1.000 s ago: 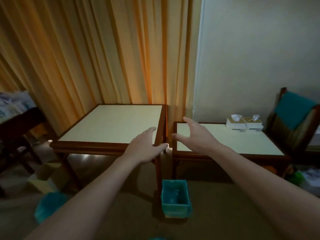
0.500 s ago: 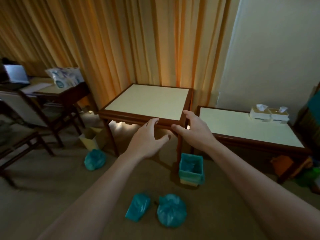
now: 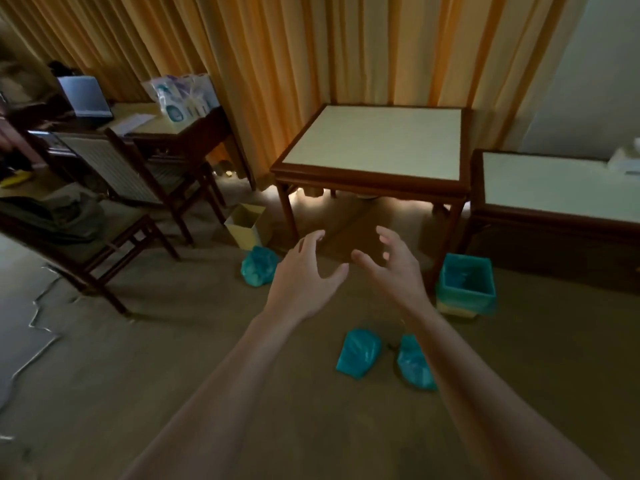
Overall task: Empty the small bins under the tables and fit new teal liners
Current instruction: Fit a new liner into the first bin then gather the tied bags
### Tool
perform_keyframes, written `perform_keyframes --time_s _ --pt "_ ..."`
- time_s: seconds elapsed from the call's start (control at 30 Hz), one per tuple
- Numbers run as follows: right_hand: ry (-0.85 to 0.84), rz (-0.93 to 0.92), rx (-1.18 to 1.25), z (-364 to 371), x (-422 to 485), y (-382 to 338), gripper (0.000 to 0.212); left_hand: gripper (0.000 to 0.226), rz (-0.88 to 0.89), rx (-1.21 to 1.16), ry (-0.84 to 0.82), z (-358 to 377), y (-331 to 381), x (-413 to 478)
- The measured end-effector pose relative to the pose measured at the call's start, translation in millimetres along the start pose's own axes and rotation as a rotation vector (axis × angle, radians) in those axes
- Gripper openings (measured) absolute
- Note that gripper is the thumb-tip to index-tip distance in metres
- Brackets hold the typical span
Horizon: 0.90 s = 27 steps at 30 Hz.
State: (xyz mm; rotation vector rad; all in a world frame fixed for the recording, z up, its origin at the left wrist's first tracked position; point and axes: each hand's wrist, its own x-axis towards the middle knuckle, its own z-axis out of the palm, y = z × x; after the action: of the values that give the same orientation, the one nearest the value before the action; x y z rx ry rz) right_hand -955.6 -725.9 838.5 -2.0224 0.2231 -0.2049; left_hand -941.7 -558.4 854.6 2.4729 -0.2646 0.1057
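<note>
Carpet [image 3: 138,375]: crumpled teal bags [image 3: 358,353], square lined bin [image 3: 465,285].

teal bag [image 3: 415,363]: partly behind right forearm | tissue box [image 3: 625,161]: blurred, cut by right edge

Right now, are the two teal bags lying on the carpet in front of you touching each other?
Apart. The head view shows a strip of carpet between the left teal bag and the right teal bag.

Orange curtains [image 3: 277,64] with vertical folds hang behind dark brown tables [image 3: 374,174] with cream tops, a teal liner [image 3: 465,282] lines the pale yellow bin at right, three teal bags [image 3: 258,271] lie on the tan carpet [image 3: 138,358], and the far-left bin [image 3: 244,225] is plain pale yellow.
</note>
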Motion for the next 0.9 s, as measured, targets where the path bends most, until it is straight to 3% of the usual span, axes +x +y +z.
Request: perform_keyframes --time_s 0.2,0.37,0.47,0.77,0.9 --pt "0.083 0.052 -0.047 69.5 25.7 21.4 0.07 0.072 0.026 0.013 -0.089 2.5 -67.7 42.8" --pt "0.136 0.227 -0.004 118.1 55.8 67.7 0.07 0.068 -0.051 -0.026 -0.062 33.1 -115.8 97.4" --pt "0.152 0.311 -0.001 141.0 75.2 90.5 0.073 0.067 -0.058 -0.017 -0.134 52.4 -143.3 129.4" --pt "0.219 0.435 -0.074 173.0 134.7 142.6 0.074 0.068 0.109 0.001 -0.36 138.6 -191.8 212.8" --pt "0.226 0.458 -0.167 204.6 161.9 203.2 0.075 0.07 0.15 -0.04 -0.398 212.6 -236.0 249.9"
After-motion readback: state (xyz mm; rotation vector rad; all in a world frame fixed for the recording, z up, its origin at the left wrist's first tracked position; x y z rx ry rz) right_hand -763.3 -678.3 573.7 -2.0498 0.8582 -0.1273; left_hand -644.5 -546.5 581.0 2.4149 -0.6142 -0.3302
